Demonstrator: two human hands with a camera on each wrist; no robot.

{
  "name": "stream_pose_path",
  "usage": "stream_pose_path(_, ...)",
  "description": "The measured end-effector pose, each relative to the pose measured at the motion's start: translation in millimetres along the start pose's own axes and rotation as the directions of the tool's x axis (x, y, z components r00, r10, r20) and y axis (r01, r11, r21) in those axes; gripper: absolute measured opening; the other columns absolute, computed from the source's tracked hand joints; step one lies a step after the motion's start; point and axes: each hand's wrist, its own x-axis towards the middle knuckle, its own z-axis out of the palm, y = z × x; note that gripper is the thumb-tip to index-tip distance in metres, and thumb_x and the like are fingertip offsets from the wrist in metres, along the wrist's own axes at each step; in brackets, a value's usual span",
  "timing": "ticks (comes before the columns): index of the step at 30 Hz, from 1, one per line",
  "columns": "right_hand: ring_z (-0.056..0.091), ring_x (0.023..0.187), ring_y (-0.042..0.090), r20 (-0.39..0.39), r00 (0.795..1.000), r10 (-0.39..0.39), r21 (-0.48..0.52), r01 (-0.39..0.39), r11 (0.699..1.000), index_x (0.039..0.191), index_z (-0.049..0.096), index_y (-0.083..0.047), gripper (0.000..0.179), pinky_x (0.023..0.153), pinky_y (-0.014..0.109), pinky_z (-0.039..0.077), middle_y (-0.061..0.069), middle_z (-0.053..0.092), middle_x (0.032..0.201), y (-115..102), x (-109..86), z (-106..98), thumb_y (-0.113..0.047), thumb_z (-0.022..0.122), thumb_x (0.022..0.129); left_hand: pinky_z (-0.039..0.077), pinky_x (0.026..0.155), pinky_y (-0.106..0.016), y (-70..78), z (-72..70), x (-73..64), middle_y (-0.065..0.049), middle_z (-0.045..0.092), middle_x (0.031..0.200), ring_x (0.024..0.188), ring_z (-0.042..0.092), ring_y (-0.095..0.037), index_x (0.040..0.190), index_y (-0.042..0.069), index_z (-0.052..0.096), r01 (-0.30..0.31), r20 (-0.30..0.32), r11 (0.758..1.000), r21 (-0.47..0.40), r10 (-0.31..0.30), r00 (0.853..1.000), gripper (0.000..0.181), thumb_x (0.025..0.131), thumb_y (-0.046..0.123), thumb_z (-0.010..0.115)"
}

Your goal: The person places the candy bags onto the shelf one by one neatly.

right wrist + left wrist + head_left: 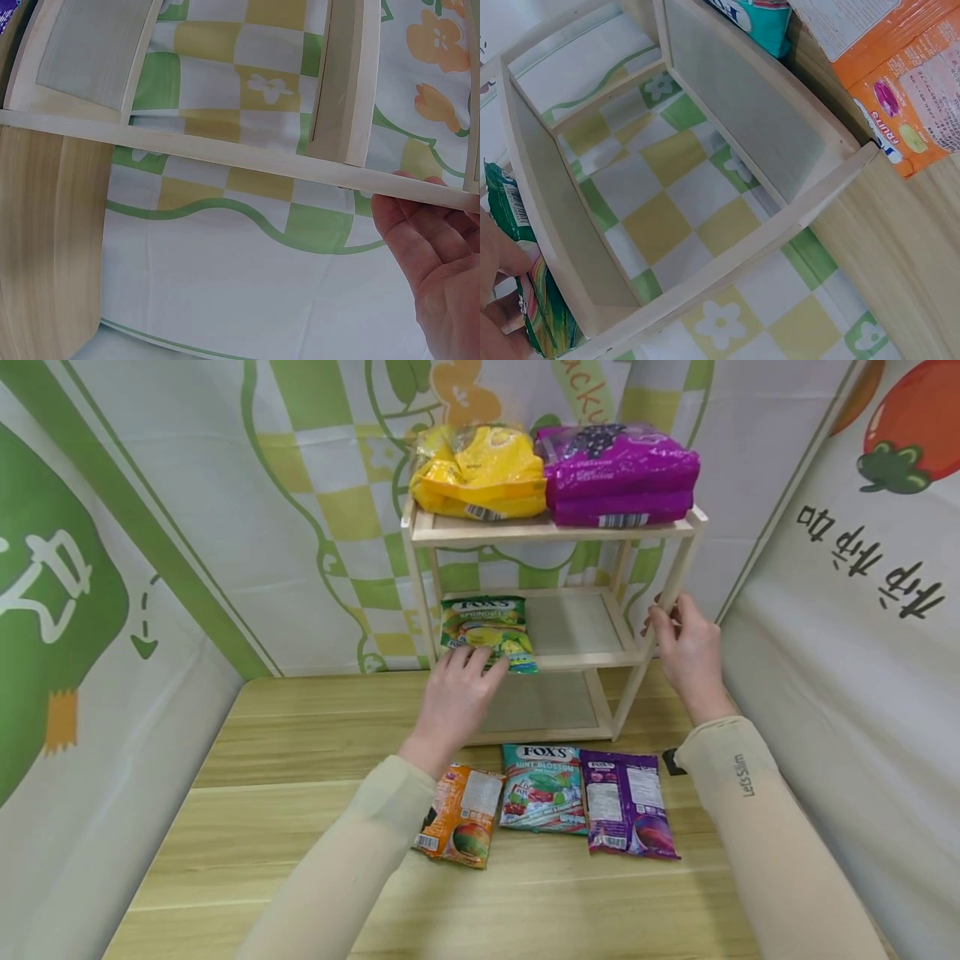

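On the left of the middle shelf lies a green Fox's candy bag [487, 622], its lower edge over the front rail. My left hand [457, 697] is at the bag's lower part; in the left wrist view the bent fingers [506, 251] hold its face. My right hand [690, 647] grips the right front post of the wooden rack [547, 532], thumb and fingers about the post. In the right wrist view the fingers [405, 232] bend at the post, their tips partly hidden behind it.
A yellow bag [480, 468] and a purple bag [622, 468] sit on the rack's top. Before the rack, an orange candy bag [468, 810], a teal mint candy bag [543, 789] and a purple candy bag [637, 806] lie on the wooden table [300, 735]. Printed cloth hangs around.
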Motion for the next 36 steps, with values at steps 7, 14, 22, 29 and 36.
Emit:
stream_pose_path(7, 0.072, 0.099, 0.044, 0.006, 1.0, 0.012, 0.004, -0.012, 1.0, 0.12, 0.056, 0.009, 0.03, 0.095, 0.053, 0.057, 0.03, 0.071, 0.109, 0, -0.1, 0, -0.019, 0.05, 0.109, 0.06, 0.096, -0.046, -2.7, 1.2, 0.9, -0.013, 0.071, 0.122, 0.11, 0.068, -0.033, 0.122, 0.014, 0.072, 0.018, 0.034, 1.0, -0.019, -0.018, 0.999, 0.03, 0.095, 0.0, 0.068)
stream_pose_path(14, 0.072, 0.101, 0.045, 0.011, 1.0, 0.02, -0.002, -0.02, 1.0, 0.121, 0.055, 0.008, 0.031, 0.094, 0.054, 0.057, 0.031, 0.07, 0.11, 0, -0.1, 0, -0.02, 0.05, 0.109, 0.06, 0.097, -0.046, -4.2, 2.8, 2.7, -0.012, 0.071, 0.122, 0.11, 0.068, -0.032, 0.122, 0.014, 0.073, 0.024, 0.037, 0.999, -0.031, -0.023, 0.999, 0.037, 0.09, -0.004, 0.072)
stream_pose_path(22, 0.071, 0.101, 0.045, 0.011, 1.0, 0.014, -0.006, -0.014, 1.0, 0.121, 0.055, 0.008, 0.031, 0.095, 0.054, 0.057, 0.03, 0.07, 0.11, 1, 0.0, 0, -0.021, 0.049, 0.11, 0.057, 0.101, -0.047, -5.9, 1.3, 6.3, -0.012, 0.068, 0.127, 0.115, 0.065, -0.032, 0.128, 0.015, 0.07, 0.049, 0.122, 0.997, -0.055, -0.042, 0.992, 0.047, 0.085, -0.001, 0.079)
stream_pose_path(29, 0.072, 0.1, 0.044, 0.011, 1.0, 0.015, 0.0, -0.015, 1.0, 0.12, 0.055, 0.008, 0.031, 0.094, 0.054, 0.057, 0.03, 0.07, 0.109, 2, 0.1, 1, -0.021, 0.049, 0.109, 0.054, 0.106, -0.049, -9.7, -11.9, 5.7, -0.012, 0.067, 0.131, 0.121, 0.062, -0.035, 0.129, 0.012, 0.07, 0.13, 0.194, 0.972, -0.195, -0.091, 0.977, 0.041, 0.091, -0.001, 0.07)
stream_pose_path(36, 0.072, 0.099, 0.043, 0.009, 1.0, 0.013, 0.006, -0.013, 1.0, 0.12, 0.056, 0.009, 0.032, 0.095, 0.052, 0.057, 0.03, 0.07, 0.109, 1, 0.1, -1, -0.02, 0.05, 0.109, 0.056, 0.103, -0.045, -20.1, -28.4, 0.2, -0.012, 0.069, 0.127, 0.119, 0.063, -0.034, 0.127, 0.009, 0.071, 0.187, 0.207, 0.934, -0.304, -0.127, 0.97, 0.031, 0.097, 0.006, 0.067)
